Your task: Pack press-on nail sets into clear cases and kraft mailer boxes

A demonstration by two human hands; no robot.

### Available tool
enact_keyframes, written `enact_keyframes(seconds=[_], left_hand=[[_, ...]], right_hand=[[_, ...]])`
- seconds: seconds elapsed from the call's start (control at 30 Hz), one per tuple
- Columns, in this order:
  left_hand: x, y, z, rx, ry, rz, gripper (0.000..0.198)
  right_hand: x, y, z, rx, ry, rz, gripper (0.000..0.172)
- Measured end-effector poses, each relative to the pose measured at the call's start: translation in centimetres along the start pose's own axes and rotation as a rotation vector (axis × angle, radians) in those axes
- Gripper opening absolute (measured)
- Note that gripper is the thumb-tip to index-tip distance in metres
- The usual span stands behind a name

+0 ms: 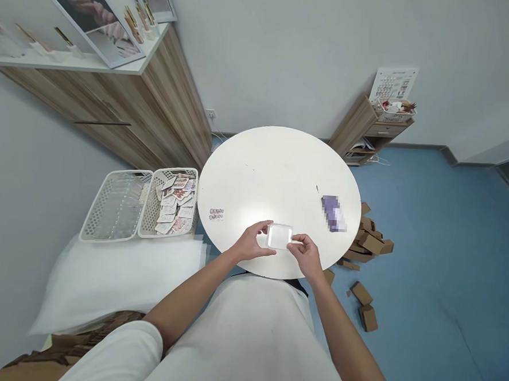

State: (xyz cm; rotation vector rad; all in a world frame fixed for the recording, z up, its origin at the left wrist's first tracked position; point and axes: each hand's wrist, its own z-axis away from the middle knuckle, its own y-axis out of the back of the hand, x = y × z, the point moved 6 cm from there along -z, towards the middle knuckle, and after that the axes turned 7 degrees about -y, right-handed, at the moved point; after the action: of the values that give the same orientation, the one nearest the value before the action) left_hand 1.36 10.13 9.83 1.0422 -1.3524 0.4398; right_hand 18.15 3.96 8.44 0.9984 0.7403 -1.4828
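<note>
A small clear, shallow rectangular box (279,237) with a white-looking middle is held level above the front of the round white table (278,157). My left hand (251,242) grips its left side, thumb at the near corner and fingers at the far corner. On the right edge, my right hand (306,254) pinches the box between thumb and fingertips. What lies inside the box, if anything, cannot be made out. To the left on the table is a small card with rows of purplish nail-like pieces (216,214). A pixelated purple item (333,212) lies to the right.
Left of the table, a white basket (148,230) holds many printed packets, beside another basket (89,218) of clear plastic pieces. White plastic sheeting (124,269) lies in front of them. Small brown cardboard boxes (370,242) are heaped on the floor at right. A wooden cabinet (174,93) stands back left.
</note>
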Motion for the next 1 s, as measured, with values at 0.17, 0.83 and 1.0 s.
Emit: enact_keyframes(seconds=[0.17,0.83,1.0], left_hand=[[-0.2,0.4,0.0,0.009,0.079,0.066,0.072],[0.0,-2.4,-1.7,0.053,0.194,0.353,0.081],[0.2,-2.8,-1.5,0.035,0.204,0.351,0.081]], right_hand=[[-1.9,-0.1,-0.5,-0.199,0.24,0.226,0.067],[-4.1,1.7,-3.9,-0.321,0.493,0.396,0.049],[-3.7,2.0,-3.5,-0.337,0.471,0.359,0.049]])
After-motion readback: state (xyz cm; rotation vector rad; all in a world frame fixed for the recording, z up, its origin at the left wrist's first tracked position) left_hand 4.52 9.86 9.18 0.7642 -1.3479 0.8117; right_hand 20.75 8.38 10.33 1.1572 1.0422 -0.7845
